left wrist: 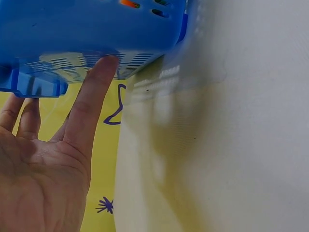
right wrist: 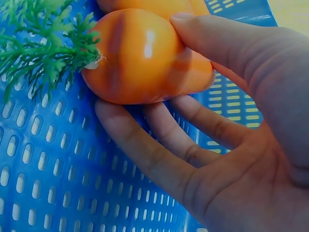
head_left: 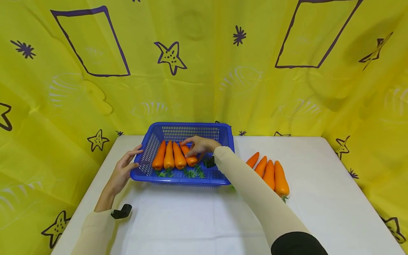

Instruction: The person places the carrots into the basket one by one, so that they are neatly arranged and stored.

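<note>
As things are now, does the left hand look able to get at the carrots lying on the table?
Probably not easily: the left hand touches the left side of the blue basket, those carrots lie past its right side, and the right forearm seems to cross between.

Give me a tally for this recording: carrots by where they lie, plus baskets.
Carrots in the blue basket: 4
Carrots on the table, some partly behind the right sleeve: 4 visible
Baskets: 1
Total: 9 visible
</note>
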